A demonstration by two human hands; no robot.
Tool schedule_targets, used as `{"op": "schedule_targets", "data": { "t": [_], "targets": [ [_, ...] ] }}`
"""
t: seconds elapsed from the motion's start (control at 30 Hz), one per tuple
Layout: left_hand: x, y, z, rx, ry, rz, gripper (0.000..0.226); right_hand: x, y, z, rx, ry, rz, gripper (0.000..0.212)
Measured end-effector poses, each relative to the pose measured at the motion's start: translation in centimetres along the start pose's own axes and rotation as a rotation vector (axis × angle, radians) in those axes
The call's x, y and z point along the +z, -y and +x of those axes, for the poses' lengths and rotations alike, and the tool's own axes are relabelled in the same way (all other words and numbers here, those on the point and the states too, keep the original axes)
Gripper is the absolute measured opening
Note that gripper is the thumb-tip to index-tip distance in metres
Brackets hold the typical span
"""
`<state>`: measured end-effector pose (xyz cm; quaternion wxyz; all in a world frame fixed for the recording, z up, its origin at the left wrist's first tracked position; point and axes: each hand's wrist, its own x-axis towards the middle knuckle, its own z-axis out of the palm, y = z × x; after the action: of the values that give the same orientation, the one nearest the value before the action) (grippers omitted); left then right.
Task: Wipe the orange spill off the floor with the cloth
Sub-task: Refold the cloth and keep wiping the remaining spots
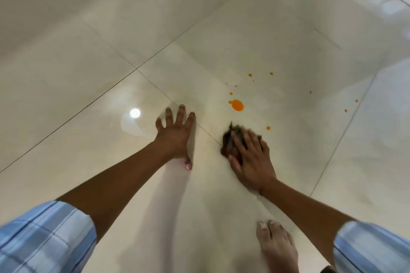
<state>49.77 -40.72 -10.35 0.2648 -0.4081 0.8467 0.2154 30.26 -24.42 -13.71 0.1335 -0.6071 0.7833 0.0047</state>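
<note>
Sleeves of blue plaid, one at the near left (44,237) and one at the near right (372,250), frame the scene, with a bare foot (277,246) planted on the floor (88,73) between them, nearer the right sleeve. Pale glossy tiles with thin dark joints make up the floor; a round glint of lamp light (135,113) sits left of centre.

Left hand (175,137): fingers spread wide, palm flat on the tile, holding nothing, thumb pointing back toward the person.

Right hand (250,157): palm down, fingers splayed over a dark, bunched cloth (230,139), pressing it against the floor. Cloth edges show beyond the fingertips on the far and left sides; the outline is blurred.

Spill: the largest orange blot (237,105) lies just beyond the cloth on the far side, near it but apart. A small drop (268,128) lies just right of the cloth. Further droplets scatter farther away, including a pair at the far edge of the group (250,75) and lone specks well to the right (345,110). No orange touches the cloth as far as can be seen.

Both hands rest well apart, the left one on the near side of a tile joint that runs diagonally toward the cloth.
</note>
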Motion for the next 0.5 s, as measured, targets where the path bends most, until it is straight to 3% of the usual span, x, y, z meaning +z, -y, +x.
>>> {"op": "schedule_targets", "data": {
  "t": [0.07, 0.27, 0.43, 0.5],
  "targets": [
    [0.0, -0.2, 0.1, -0.011, -0.001, 0.013, 0.154, -0.4, 0.9, 2.7, 0.174, -0.004, 0.02, 0.067],
    [-1.2, -1.5, 0.3, 0.018, 0.033, 0.138, 0.161, 1.0, 1.1, -6.5, 0.037, 0.09, 0.015, 0.066],
    [-1.1, -3.2, 0.2, -0.053, 0.121, 0.11, 0.159, 0.0, 0.8, -1.1, 0.243, 0.008, 0.059, 0.067],
    [-1.2, -3.5, 0.5, -0.08, 0.17, 0.091, 0.159, 0.5, 0.3, -1.6, 0.239, -0.034, 0.042, 0.067]
  ]
}}
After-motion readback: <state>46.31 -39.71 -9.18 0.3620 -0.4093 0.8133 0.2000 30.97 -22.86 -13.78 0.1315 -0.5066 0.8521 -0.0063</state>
